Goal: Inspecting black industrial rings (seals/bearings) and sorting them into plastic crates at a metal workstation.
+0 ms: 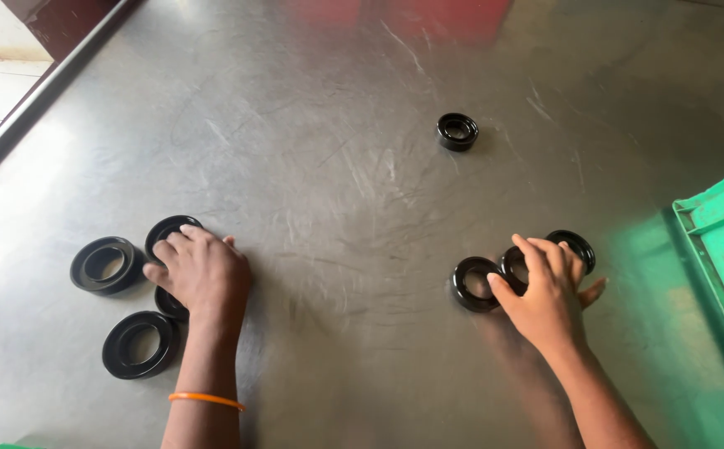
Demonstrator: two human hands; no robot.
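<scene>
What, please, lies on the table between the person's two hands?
Nothing: in the head view the metal table is bare between the left hand and the right hand; each hand's black rings lie beside it.

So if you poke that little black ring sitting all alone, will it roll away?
Probably not: the lone black ring lies flat, so it would likely slide on the smooth metal table. It looks glossy, so maybe slippery. It holds a neat round shape, so probably stiff.
</scene>
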